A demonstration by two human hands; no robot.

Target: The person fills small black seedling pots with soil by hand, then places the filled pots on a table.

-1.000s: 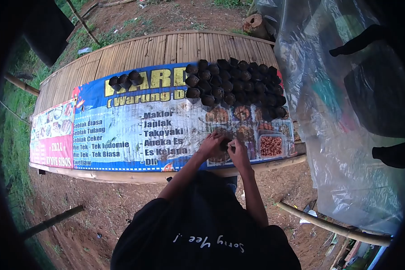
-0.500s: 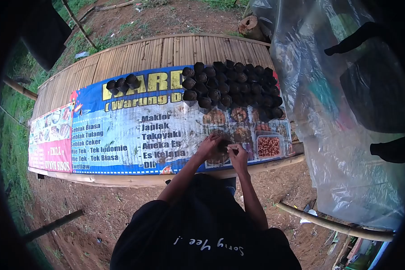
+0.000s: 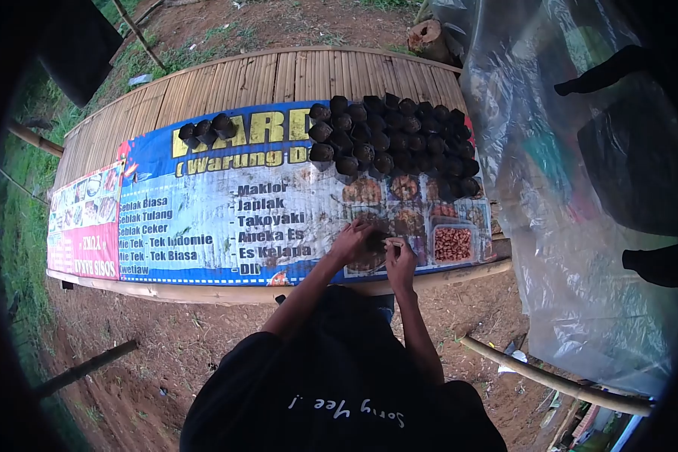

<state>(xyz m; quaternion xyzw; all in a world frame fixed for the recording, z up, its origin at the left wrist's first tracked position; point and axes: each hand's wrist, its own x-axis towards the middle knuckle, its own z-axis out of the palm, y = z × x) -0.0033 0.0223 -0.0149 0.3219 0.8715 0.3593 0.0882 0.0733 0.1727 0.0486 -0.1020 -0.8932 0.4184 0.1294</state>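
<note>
My left hand (image 3: 353,242) is wrapped round the side of a black planting bag (image 3: 374,241) near the front edge of the table. Just right of the bag's mouth is my right hand (image 3: 400,258), its thumb and fingertips pinched together; whatever is between them is too small to make out. A square clear tray (image 3: 434,251) of reddish-brown seeds (image 3: 453,242) lies to the right of that hand. Farther back, many soil-filled black planting bags (image 3: 382,142) stand in close rows.
Three more black bags (image 3: 206,130) stand apart at the back left. A printed banner (image 3: 173,226) covers much of the bamboo table (image 3: 279,75). Clear plastic sheeting (image 3: 535,248) hangs at the right. A bamboo pole (image 3: 550,374) is at the lower right.
The view has shifted slightly. Both hands stay in nearly the same place over the table, the left still around the bag and the right still pinched beside it.
</note>
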